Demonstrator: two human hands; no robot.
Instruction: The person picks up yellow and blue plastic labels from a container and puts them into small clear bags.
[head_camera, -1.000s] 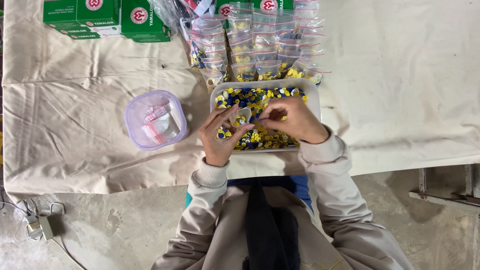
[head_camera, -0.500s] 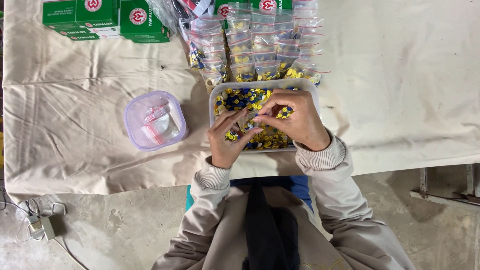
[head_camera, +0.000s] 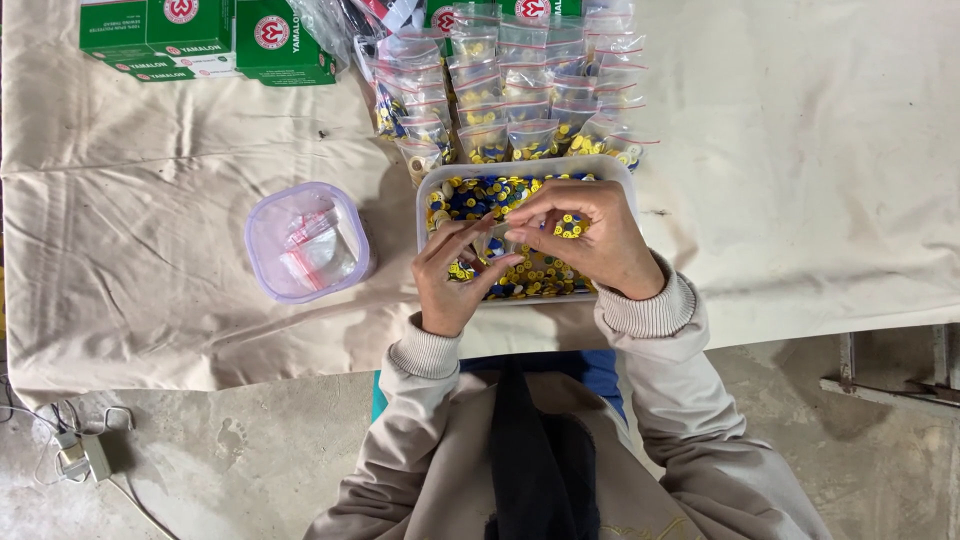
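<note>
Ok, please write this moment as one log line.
left hand: holds small bag | right hand: pinches bag top | under: tray of buttons

Lighting: even, moderately bright, diffuse, from above; no hard highlights. Shadows: soft and short, beside the round translucent lilac plastic tub (head_camera: 307, 241) and under the edge of the cream cloth-covered table (head_camera: 800, 200). Glare: faint sheen on the clear filled plastic sachets (head_camera: 520, 90). Focus: sharp centrally; slight softness at the fingertips. Edges: mild wide-angle bending.
</note>
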